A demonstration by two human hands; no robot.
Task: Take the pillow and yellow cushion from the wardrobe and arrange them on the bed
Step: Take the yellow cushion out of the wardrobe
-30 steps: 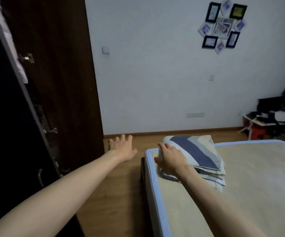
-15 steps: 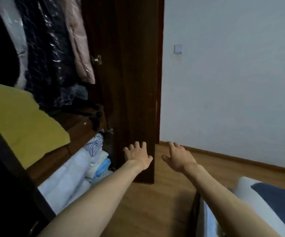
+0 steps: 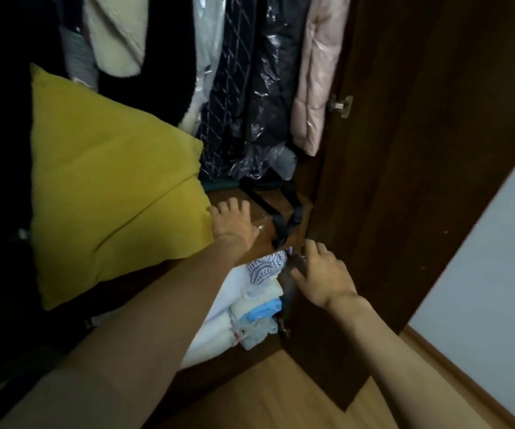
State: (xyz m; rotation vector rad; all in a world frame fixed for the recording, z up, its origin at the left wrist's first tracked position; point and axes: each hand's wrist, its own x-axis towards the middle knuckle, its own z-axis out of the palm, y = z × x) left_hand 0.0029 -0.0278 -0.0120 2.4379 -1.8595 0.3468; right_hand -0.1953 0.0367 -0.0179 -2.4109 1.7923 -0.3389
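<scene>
A large yellow cushion [image 3: 107,187] leans on the wardrobe shelf at the left, below the hanging clothes. My left hand [image 3: 233,221] reaches over the shelf right beside the cushion's right edge, fingers spread, holding nothing. My right hand [image 3: 322,277] hovers lower and to the right, in front of the stack of folded linen, also open and empty. The bed and the pillow are out of view.
Hanging coats and plastic-wrapped garments [image 3: 250,88] fill the upper wardrobe. Folded white and blue linen [image 3: 250,308] is stacked under the wooden shelf [image 3: 262,218], where a black strap lies. The dark open wardrobe door [image 3: 420,181] stands at the right, with wooden floor [image 3: 296,397] below.
My view has swung left from the bed and striped pillow to the wardrobe interior. My right hand has left the pillow, and both hands now reach toward the shelf beside the cushion.
</scene>
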